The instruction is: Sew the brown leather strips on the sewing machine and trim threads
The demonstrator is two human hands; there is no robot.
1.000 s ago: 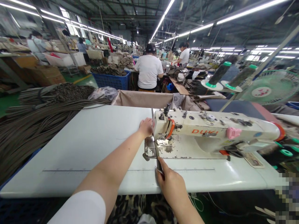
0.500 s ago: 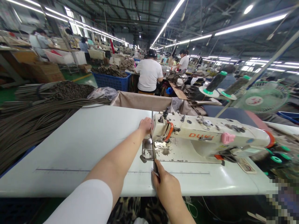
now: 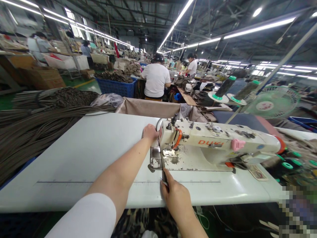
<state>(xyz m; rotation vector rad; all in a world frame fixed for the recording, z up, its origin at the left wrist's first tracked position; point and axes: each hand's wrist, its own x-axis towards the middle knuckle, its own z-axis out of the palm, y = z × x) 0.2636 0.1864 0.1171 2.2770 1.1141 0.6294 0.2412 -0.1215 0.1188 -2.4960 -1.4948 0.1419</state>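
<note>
A long dark grey-brown strap [image 3: 162,162] runs under the needle area of a white sewing machine [image 3: 193,140]. My left hand [image 3: 150,133] is closed behind the machine head, with the strap's far end bending up in a loop beside the fingers. In front of the machine's bed plate, my right hand [image 3: 176,193] pinches the near part of the strap, index finger stretched along it. A small pointed metal tool [image 3: 163,181], perhaps thread snips, pokes out from the same hand. The needle itself is too small to make out.
Bundles of dark straps [image 3: 37,132] lie at the table's left. A fabric-lined bin [image 3: 148,106] stands behind the table [image 3: 81,148]. Thread cones [image 3: 224,87] and a green fan [image 3: 274,102] are at the right. A person in a white shirt [image 3: 156,79] sits ahead.
My left hand has shifted slightly left and back, and the strap's far end, upright before, now curves over. The right hand stays at the strap. The view has moved a little.
</note>
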